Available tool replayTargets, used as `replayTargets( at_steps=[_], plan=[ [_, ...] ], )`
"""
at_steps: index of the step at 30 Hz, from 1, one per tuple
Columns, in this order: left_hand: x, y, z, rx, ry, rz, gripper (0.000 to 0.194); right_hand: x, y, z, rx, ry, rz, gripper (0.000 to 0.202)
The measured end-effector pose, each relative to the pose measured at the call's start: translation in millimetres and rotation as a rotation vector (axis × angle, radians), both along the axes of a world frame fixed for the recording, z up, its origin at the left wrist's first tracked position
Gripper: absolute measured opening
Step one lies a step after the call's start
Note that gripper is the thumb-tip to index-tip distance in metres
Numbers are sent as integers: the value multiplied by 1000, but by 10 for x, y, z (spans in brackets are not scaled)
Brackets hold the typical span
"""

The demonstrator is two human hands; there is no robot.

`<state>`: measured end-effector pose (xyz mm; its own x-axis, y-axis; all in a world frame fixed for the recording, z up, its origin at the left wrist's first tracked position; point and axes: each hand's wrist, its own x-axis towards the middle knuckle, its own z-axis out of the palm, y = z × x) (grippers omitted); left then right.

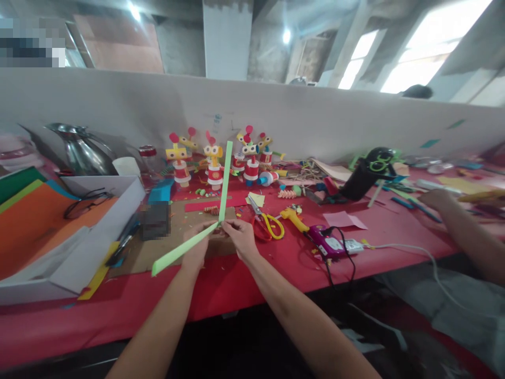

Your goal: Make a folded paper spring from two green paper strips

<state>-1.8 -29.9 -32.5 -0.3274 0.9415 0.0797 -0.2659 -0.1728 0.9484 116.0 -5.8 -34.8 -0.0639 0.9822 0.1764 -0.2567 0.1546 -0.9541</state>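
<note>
Sitting at the far left, an open white box holds orange paper, and beside it brown cardboard lies on the red tabletop. Next, a sloping green strip passes in front of the left hand, whose fingers are partly hidden, so I cannot tell how firmly they grip. It meets an upright green strip above the cardboard, where the right hand pinches narrowly. The step in hand looks like folding or joining at that corner; working it further would call for a steady pinch and aligned edges. Just right lie the scissors, then a purple glue gun, both out of the hands.
</note>
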Motion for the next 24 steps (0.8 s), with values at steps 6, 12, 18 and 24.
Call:
replayTargets(
  at_steps=[6, 12, 18, 24],
  plan=[
    [2, 1, 29, 6, -60, -66, 27, 5, -18, 26, 3, -21, 40, 23],
    [10, -3, 25, 7, -64, -44, 30, 19, -37, 56, 16, -34, 113, 28],
    [-6, 22, -16, 20, -56, -25, 30, 5, -51, 49, 10, -26, 159, 23],
    [-12, 38, -35, 38, -31, -16, 31, -20, -51, 10, 13, 28, 142, 25]
  ],
)
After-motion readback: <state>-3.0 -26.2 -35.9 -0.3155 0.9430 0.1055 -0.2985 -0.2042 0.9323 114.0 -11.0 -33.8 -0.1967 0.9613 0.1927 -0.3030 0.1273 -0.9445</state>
